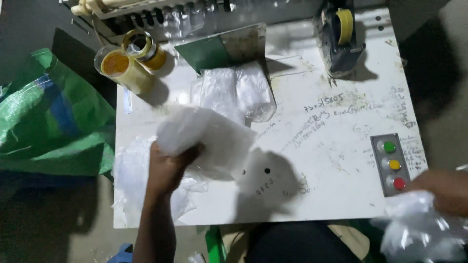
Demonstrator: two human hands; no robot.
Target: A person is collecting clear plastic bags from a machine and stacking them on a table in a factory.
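My left hand (pixel 168 168) grips a white plastic-wrapped packet (pixel 207 136), held tilted just above the left part of the white worktable (pixel 326 160). At the lower right, off the table's edge, my right hand (pixel 441 187) clutches a bundle of crumpled clear plastic bags (pixel 421 229). A stack of clear bags (pixel 239 92) lies on the table behind the packet, and more clear plastic (pixel 131 175) lies under my left forearm.
Two yellow tape rolls (pixel 129 61) stand at the back left. A tape dispenser (pixel 339 34) sits at the back right. A panel with green, yellow and red buttons (pixel 392 163) is set in the table's right side. A green woven sack (pixel 48 122) lies left.
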